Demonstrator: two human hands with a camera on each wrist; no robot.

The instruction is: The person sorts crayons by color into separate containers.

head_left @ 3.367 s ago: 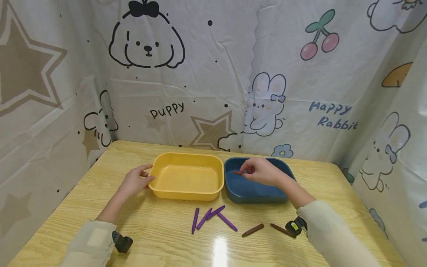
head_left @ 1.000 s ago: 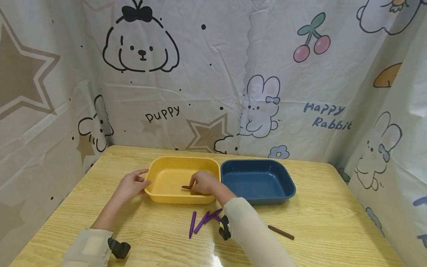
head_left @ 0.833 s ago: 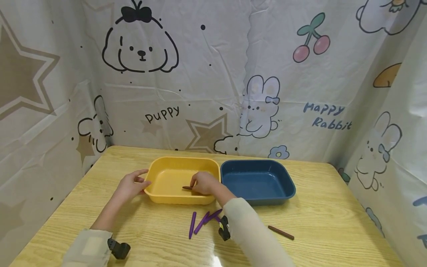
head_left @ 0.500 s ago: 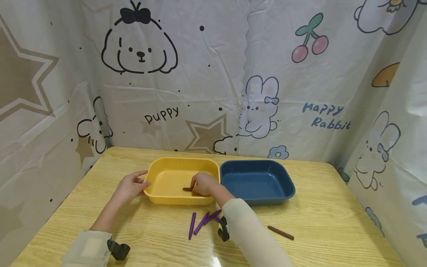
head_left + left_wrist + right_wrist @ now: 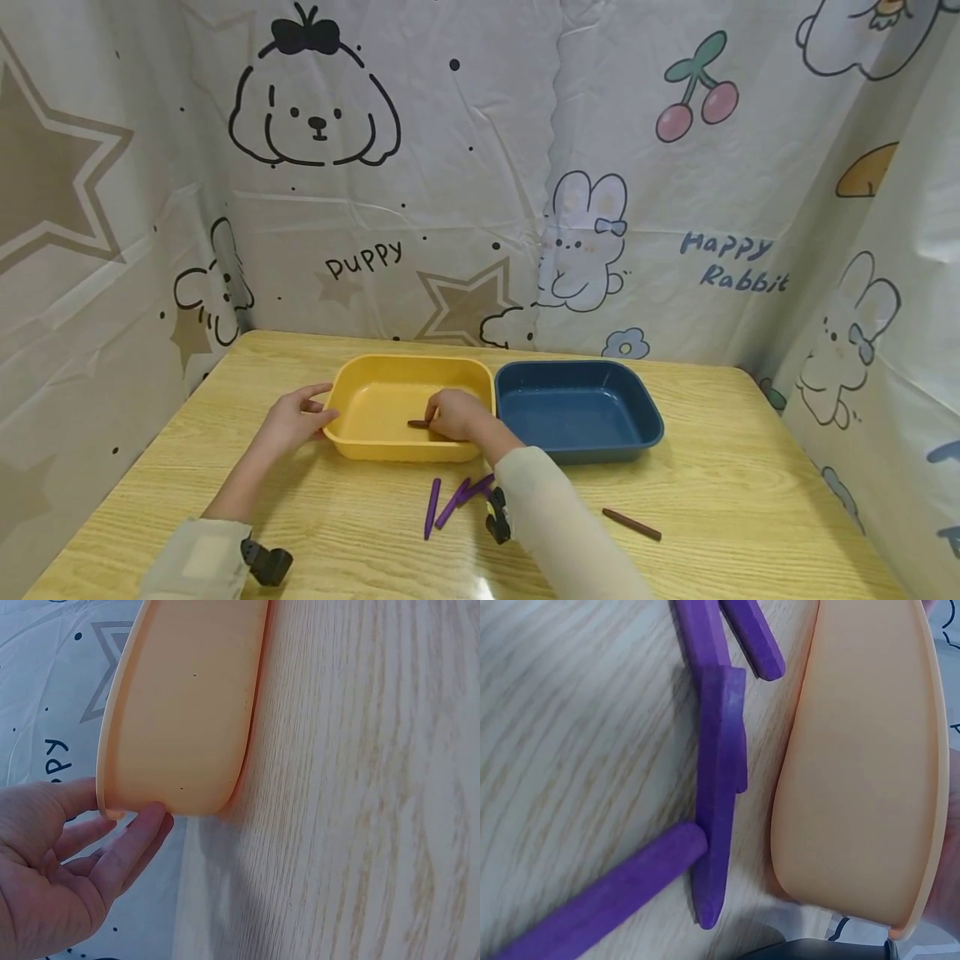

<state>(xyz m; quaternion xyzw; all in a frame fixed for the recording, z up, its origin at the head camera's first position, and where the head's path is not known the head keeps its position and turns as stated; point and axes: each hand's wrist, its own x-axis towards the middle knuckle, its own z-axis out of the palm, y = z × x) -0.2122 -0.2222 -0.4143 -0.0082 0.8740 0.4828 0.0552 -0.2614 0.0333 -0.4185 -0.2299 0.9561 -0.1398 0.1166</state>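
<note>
My right hand (image 5: pixel 457 414) reaches into the yellow plastic bin (image 5: pixel 405 451) and pinches a brown crayon (image 5: pixel 417 424) low over its floor; the fingertips are partly hidden. My left hand (image 5: pixel 294 417) grips the bin's left end. In the left wrist view, the left hand (image 5: pixel 67 862) has its thumb at the rim and fingers against the outer wall. Several purple crayons (image 5: pixel 432 508) lie on the table in front of the bin, partly overlapping; the right wrist view shows one purple crayon (image 5: pixel 718 795) lying across others.
A blue bin (image 5: pixel 577 455) stands against the yellow one's right side, with nothing visible inside. Another brown crayon (image 5: pixel 632 524) lies on the wooden table (image 5: pixel 720 467) at right. A printed curtain (image 5: pixel 450 167) hangs behind and on both sides.
My right hand has moved left from the blue bin into the yellow bin, holding a brown crayon. A brown crayon on the table is now out of sight near my right sleeve. My left hand stays put.
</note>
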